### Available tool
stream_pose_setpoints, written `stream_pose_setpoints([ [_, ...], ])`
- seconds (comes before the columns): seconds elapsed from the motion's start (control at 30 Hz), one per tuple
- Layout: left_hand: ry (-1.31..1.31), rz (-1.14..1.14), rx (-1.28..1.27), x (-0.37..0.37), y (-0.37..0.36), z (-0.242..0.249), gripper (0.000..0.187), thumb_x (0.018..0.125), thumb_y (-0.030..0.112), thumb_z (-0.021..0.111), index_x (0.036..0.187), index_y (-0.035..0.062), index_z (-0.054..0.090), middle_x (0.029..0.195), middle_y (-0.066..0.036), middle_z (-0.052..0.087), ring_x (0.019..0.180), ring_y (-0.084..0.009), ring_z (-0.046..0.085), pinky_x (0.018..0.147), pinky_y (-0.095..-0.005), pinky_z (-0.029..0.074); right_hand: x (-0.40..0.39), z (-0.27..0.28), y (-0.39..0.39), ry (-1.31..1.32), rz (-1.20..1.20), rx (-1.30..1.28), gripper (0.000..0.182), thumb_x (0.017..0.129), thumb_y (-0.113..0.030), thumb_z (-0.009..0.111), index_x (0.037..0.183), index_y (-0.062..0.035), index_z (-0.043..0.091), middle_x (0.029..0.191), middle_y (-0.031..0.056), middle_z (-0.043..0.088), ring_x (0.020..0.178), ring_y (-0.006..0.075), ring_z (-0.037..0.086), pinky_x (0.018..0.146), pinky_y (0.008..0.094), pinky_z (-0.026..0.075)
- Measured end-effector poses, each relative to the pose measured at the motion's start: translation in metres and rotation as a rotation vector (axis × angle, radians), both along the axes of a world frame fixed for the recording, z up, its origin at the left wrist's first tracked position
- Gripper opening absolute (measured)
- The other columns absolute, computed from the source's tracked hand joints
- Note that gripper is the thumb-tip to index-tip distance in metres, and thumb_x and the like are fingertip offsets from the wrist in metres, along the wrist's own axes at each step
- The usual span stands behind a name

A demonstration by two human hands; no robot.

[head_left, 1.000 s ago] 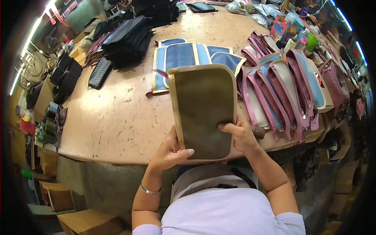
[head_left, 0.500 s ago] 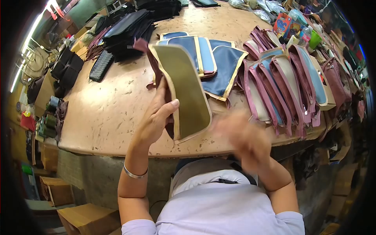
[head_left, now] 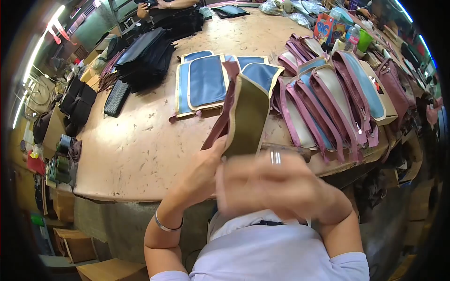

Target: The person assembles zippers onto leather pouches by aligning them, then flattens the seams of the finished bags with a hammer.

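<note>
My left hand (head_left: pixel 201 175) grips the lower left part of an olive panel piece (head_left: pixel 248 114) with cream edging and a maroon side, which stands tilted above the table's front edge. My right hand (head_left: pixel 267 182) is smeared by motion in front of the piece's lower end, so its fingers cannot be made out. Behind the piece lie blue panels (head_left: pixel 206 82) with cream edging. To the right stands a row of maroon, white and blue pouches (head_left: pixel 323 110).
Stacked black pieces (head_left: pixel 145 61) and a dark textured pouch (head_left: pixel 117 98) lie on the table (head_left: pixel 126 159) at the left. At the back right are a green cup (head_left: pixel 364 41) and a bottle (head_left: pixel 351 38). Another person's arms (head_left: pixel 176 4) show at the far edge.
The olive piece has moved right and turned more edge-on in my left hand. My right hand has moved left, close to its lower end. Another person's arms have come into view.
</note>
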State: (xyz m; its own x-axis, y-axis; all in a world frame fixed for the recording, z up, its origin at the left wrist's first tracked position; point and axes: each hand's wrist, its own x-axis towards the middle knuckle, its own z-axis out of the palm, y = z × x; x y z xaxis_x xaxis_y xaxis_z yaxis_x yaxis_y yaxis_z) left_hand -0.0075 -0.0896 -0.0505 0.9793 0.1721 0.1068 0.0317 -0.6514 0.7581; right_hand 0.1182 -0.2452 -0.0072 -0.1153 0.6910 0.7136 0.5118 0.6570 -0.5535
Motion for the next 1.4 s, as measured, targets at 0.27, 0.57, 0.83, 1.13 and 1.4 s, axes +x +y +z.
stream_pose_setpoints([
  [0.27,-0.326,0.264,0.375,0.005,-0.011,0.019,0.021,0.077,0.007,0.061,0.097,0.0036,0.058,0.087,-0.021,0.058,0.082,-0.0336,0.057,0.069,-0.0384,0.045,0.032,-0.053,0.029,-0.324,-0.451,0.025,0.019,0.069,0.000,0.056,0.087,-0.0041,0.053,0.090,0.0106,0.051,0.075,0.0264,0.057,0.065,0.0344,0.049],
  [0.57,-0.244,0.066,0.389,0.026,-0.005,0.021,0.029,0.071,-0.007,0.050,0.098,0.0009,0.047,0.083,-0.019,0.056,0.074,-0.0377,0.056,0.065,-0.0425,0.045,0.051,-0.033,0.033,-0.761,-0.623,0.106,0.009,0.072,-0.016,0.055,0.078,-0.0131,0.062,0.080,-0.0020,0.053,0.066,0.0128,0.057,0.058,0.0286,0.042],
  [0.83,-0.102,0.075,0.439,0.022,-0.014,0.033,0.031,0.066,-0.011,0.049,0.093,0.0027,0.054,0.082,-0.018,0.057,0.073,-0.0364,0.056,0.067,-0.0385,0.046,0.082,-0.034,0.048,-0.795,-0.812,0.060,0.005,0.069,-0.010,0.057,0.074,-0.0112,0.058,0.077,0.0008,0.056,0.069,0.0197,0.059,0.065,0.0321,0.043],
  [1.13,0.005,0.141,0.567,0.017,0.012,0.028,0.032,0.073,-0.004,0.050,0.104,0.0019,0.055,0.108,-0.018,0.051,0.094,-0.0357,0.054,0.082,-0.0410,0.043,0.062,-0.049,0.039,-0.608,-0.521,0.129,0.012,0.065,-0.008,0.060,0.075,-0.0036,0.056,0.084,0.0100,0.056,0.085,0.0260,0.059,0.078,0.0362,0.048],
  [1.4,-0.268,0.161,0.390,0.053,-0.005,0.025,0.035,0.071,-0.007,0.049,0.103,0.0008,0.057,0.115,-0.014,0.054,0.101,-0.0334,0.054,0.085,-0.0366,0.043,0.054,-0.015,0.047,-0.254,-0.830,-0.231,0.024,0.065,0.001,0.061,0.081,-0.0021,0.044,0.089,0.0149,0.051,0.080,0.0336,0.054,0.068,0.0410,0.043],
])
